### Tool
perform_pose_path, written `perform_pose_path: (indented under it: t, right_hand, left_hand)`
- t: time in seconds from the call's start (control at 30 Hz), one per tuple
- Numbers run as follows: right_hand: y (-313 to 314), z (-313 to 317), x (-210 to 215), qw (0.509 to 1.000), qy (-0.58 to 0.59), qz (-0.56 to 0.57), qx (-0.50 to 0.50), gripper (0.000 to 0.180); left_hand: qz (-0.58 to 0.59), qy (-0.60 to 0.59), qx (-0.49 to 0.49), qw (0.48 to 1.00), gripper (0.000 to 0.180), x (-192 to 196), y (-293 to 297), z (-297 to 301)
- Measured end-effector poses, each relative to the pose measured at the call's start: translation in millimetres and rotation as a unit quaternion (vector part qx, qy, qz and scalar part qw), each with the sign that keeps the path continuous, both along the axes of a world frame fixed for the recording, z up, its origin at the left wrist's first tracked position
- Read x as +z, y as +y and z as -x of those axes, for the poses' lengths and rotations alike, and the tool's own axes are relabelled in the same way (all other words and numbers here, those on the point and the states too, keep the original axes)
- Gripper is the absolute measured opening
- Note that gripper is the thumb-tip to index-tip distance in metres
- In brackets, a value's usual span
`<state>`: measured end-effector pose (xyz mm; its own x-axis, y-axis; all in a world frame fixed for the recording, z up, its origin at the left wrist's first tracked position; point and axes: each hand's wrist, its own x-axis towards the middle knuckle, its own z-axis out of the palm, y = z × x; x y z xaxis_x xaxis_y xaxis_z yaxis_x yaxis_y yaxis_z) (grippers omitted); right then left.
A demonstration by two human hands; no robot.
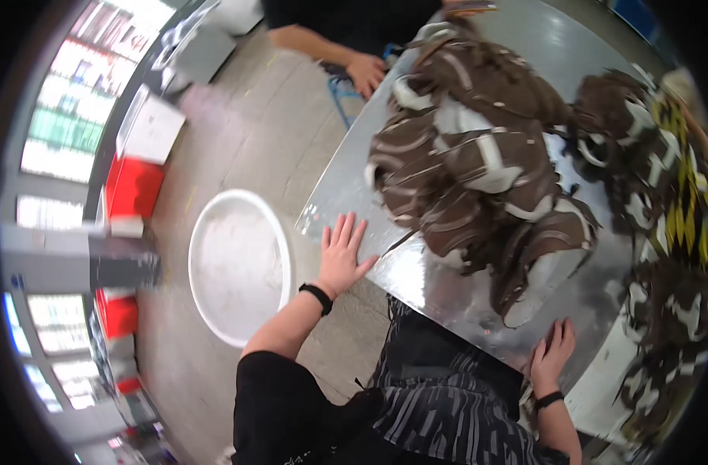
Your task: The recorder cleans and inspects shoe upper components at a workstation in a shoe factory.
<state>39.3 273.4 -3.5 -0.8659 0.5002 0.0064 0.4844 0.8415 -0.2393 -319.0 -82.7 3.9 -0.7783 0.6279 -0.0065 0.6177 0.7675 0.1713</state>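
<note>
A metal-topped table [416, 279] stands before me, its surface shiny. My left hand [342, 254] lies flat at its left corner, fingers spread and holding nothing. At the near edge, my right hand [551, 356] rests with fingers stretched out, also without anything in it. Between and beyond my hands is a heap of brown sewn pieces with white linings [478, 163], which look like shoe uppers. One of these pieces [551, 248] lies at the near side of the heap, closest to my right hand. Neither hand touches the heap.
A large round white tub [286, 271] stands on the floor to the left. Across the table a person's hand [365, 74] is by the edge, near a blue frame [340, 101]. More brown pieces [660, 302] and yellow strips [683, 201] line the right. Red bins [133, 188] stand far left.
</note>
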Motion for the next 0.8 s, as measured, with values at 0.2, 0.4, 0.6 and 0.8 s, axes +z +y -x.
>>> perform_pose_path:
  t: [0.2,0.4,0.6,0.8]
  right_hand:
    - [7,-6,-11,0.999,0.031,-0.029,0.019,0.049]
    - [-6,-1,-22,0.996,0.080,-0.047,0.016,0.043]
    - [10,-12,-44,0.988,0.123,-0.092,0.022,0.040]
    - [7,-19,-36,0.976,0.178,-0.120,0.030,0.038]
  left_hand:
    - [-0.063,0.072,0.027,0.995,0.060,-23,-3,-8]
    - [-0.176,0.125,0.047,0.975,0.050,-56,-21,-26]
    - [-0.327,0.108,0.092,0.934,0.053,-100,-57,-76]
    - [-0.330,-0.112,0.261,0.900,0.043,-225,-120,-89]
